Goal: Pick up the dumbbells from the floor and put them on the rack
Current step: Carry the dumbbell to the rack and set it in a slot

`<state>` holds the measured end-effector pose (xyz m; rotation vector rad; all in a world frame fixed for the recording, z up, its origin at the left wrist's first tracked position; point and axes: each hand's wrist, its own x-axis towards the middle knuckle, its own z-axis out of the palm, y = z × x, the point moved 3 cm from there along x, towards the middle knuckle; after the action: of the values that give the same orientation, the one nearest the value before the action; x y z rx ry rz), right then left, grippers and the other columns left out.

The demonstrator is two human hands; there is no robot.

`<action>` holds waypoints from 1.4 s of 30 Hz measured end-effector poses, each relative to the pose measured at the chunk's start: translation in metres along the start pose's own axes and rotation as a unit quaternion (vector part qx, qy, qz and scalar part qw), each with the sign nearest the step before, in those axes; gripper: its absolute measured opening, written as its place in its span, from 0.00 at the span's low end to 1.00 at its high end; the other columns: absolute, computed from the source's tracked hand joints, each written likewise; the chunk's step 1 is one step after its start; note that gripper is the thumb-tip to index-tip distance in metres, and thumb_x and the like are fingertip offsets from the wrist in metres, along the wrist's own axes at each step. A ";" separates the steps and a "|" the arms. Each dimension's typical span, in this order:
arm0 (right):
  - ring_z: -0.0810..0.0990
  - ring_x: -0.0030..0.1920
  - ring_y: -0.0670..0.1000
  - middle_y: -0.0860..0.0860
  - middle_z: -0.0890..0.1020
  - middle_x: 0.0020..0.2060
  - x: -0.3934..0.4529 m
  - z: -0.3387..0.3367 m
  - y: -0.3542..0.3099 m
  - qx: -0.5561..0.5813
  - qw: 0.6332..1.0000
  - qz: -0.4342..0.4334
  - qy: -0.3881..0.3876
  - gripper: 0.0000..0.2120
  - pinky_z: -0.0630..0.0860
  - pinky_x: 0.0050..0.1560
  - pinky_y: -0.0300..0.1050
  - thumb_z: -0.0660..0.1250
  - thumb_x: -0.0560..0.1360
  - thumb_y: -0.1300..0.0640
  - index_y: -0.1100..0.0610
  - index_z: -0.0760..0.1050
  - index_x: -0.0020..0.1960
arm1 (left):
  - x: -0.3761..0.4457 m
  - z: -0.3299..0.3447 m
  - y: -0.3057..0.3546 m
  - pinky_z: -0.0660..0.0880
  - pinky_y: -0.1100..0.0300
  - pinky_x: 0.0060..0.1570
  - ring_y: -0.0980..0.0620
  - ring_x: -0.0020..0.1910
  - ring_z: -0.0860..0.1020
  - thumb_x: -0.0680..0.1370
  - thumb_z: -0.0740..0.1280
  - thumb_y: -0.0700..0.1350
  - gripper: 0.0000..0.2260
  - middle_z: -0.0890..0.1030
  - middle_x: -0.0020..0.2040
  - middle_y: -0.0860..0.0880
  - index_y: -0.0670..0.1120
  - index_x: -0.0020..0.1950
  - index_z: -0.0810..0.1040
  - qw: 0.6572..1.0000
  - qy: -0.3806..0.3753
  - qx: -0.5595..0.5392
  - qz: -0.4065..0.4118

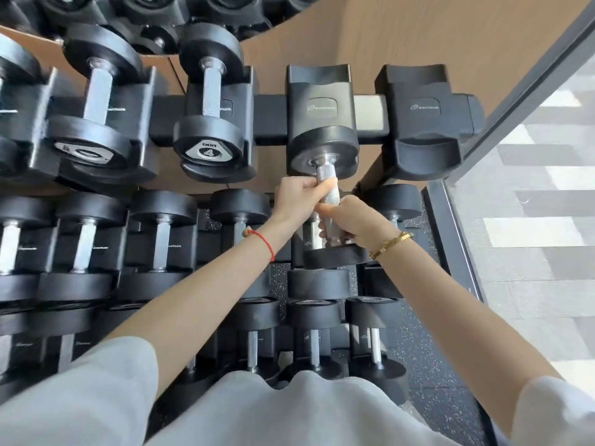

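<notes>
From the head camera, everything hinges on the empty cradle [321, 101] on the top tier of the rack [270, 115]. The dumbbell [325, 175] sits half-entered at that cradle: its far head rests against the cradle's near lip, while its near head hangs out toward the person, lower down. Its long axis runs from the cradle straight back toward the body, tilted nose-up.

Both hands are wrapped round the knurled handle. The left hand [297, 196] is closed on the part nearer the cradle, the right hand [349, 220] closed on the part farther from it, just above the near head — so the left is the leading hand. Both arms reach forward nearly straight, wrists converging on the bar.

Judging from this, the coming move is a push along the handle's own line, up and into the cradle. A second empty cradle [421, 106] stands just beside the first, away from the loaded ones.
</notes>
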<state>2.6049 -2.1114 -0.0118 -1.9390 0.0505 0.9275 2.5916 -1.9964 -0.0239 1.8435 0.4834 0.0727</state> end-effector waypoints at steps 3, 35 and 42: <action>0.79 0.25 0.46 0.54 0.79 0.34 0.013 -0.012 -0.024 -0.010 0.999 -0.028 -0.018 0.11 0.68 0.19 0.32 0.64 0.79 0.54 0.63 0.74 0.48 | 0.027 -0.005 0.014 0.65 0.62 0.36 0.57 0.29 0.67 0.74 0.71 0.52 0.18 0.70 0.23 0.53 0.51 0.24 0.79 1.000 0.005 0.025 0.016; 0.82 0.37 0.50 0.56 0.82 0.41 0.154 -0.069 -0.139 0.051 0.995 -0.044 -0.066 0.17 0.81 0.44 0.43 0.62 0.80 0.52 0.65 0.74 0.61 | 0.226 -0.016 0.047 0.79 0.41 0.54 0.50 0.36 0.74 0.73 0.71 0.53 0.24 0.75 0.31 0.42 0.29 0.39 0.79 1.000 -0.003 -0.001 -0.012; 0.83 0.43 0.54 0.58 0.83 0.48 0.154 -0.071 -0.138 0.021 0.995 -0.056 -0.079 0.22 0.79 0.54 0.47 0.63 0.79 0.50 0.67 0.73 0.63 | 0.224 -0.019 0.046 0.81 0.44 0.54 0.48 0.38 0.81 0.73 0.71 0.55 0.22 0.80 0.33 0.43 0.33 0.39 0.81 1.000 -0.013 0.001 -0.018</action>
<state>2.8104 -2.0404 0.0128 -1.8041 -0.1280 0.9939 2.8045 -1.9096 -0.0175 1.8348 0.4994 0.0238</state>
